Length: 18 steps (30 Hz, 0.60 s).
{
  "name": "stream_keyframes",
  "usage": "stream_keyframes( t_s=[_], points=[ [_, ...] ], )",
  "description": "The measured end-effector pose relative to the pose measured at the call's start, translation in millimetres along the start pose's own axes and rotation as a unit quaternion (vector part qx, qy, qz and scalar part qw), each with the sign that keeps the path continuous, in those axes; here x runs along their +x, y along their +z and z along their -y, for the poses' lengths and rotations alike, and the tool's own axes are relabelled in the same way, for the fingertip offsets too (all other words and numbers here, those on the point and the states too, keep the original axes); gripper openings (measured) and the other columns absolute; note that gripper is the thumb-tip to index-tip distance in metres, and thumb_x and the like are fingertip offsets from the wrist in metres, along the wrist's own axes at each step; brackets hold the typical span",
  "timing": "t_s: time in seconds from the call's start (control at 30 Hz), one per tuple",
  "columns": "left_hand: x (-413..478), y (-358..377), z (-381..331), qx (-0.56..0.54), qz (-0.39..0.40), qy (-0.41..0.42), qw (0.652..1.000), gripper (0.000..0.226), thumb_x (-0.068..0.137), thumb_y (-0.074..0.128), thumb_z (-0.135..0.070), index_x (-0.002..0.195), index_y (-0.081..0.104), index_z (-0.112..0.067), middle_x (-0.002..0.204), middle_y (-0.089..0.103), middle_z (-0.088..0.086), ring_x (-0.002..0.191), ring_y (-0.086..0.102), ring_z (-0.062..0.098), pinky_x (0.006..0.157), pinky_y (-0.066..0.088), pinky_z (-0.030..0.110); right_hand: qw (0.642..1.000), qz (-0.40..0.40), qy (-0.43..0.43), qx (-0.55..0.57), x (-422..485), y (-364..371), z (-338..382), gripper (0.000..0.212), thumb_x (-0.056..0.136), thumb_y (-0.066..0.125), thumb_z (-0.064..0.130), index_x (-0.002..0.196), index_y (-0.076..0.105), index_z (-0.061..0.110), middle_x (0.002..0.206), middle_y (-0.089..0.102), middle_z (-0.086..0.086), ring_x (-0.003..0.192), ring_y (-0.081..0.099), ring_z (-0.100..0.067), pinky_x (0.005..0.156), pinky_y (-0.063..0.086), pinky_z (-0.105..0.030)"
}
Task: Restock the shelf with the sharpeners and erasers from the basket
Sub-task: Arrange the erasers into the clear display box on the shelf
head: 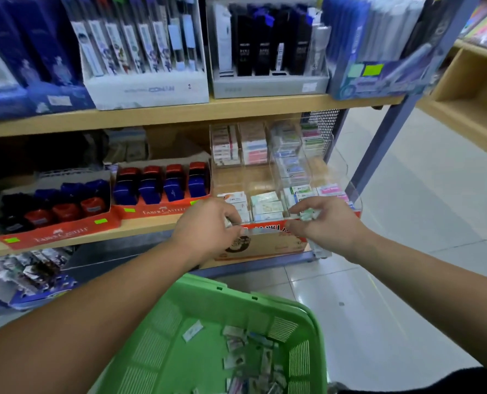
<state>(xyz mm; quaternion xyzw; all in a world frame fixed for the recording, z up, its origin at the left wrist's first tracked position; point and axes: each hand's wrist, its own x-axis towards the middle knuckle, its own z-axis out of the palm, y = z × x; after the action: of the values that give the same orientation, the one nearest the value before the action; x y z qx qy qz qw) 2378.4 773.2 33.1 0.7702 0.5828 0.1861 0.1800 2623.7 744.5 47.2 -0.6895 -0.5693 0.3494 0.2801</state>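
Green basket [265, 297] sits bottom centre of frame, rim toward the shelving, with loose erasers [251, 362] jumbled in its lower right corner, long axes pointing every which way. Both forearms run up from the bottom edge and converge mid-frame, palms down, wrists roughly level. Left hand [208, 223] is at the front lip of the clear tray [350, 191], knuckles up, fingers curled under; a pale bit shows at the fingertips, but blur means I can't tell whether it grips anything. Right hand [324, 220] is just right of it, the two hands near but not touching, with fingers and thumb clamped on a small pale green-and-white packet [307, 214]. That packet sits over the tray's front row, right of centre, its long axis roughly across the frame; which face is up is too blurred to read. Tray stands on the middle wooden shelf [151, 223], centre right, split into columns. Stacked erasers [266, 206] in the front compartments lie flat, long axes across the frame; more stacks stand at the back. Sharpeners [162, 183], blue and red, stand upright in red cartons [162, 211] on the same shelf, left of the tray.
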Motion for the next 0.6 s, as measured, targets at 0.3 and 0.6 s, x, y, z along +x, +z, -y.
stream_keyframes(
  t_s=[0.3,0.6],
  points=[
    [-8,5,0,-0.004,-0.005,0.001,1.000,0.007,0.090,0.078,-0.035,0.091,0.079,-0.029,0.103,0.067,-0.011,0.097,0.062,0.013,0.083,0.055,0.037,0.998,-0.042,0.002,-0.055,0,10,3,0.017,0.084,0.083,0.034,0.079,0.068,0.027,0.074,0.068,0.009,0.057,0.060,-0.012,0.053,0.046,-0.024],
    [-24,1,-1,0.008,0.004,-0.001,1.000,0.008,0.090,0.077,-0.039,0.087,0.078,-0.031,0.098,0.064,-0.017,0.092,0.061,0.007,0.074,0.053,0.030,0.997,-0.038,0.007,-0.070,-17,15,5,0.015,0.086,0.080,0.033,0.081,0.068,0.026,0.068,0.070,0.006,0.050,0.059,-0.012,0.051,0.048,-0.025]
  ],
)
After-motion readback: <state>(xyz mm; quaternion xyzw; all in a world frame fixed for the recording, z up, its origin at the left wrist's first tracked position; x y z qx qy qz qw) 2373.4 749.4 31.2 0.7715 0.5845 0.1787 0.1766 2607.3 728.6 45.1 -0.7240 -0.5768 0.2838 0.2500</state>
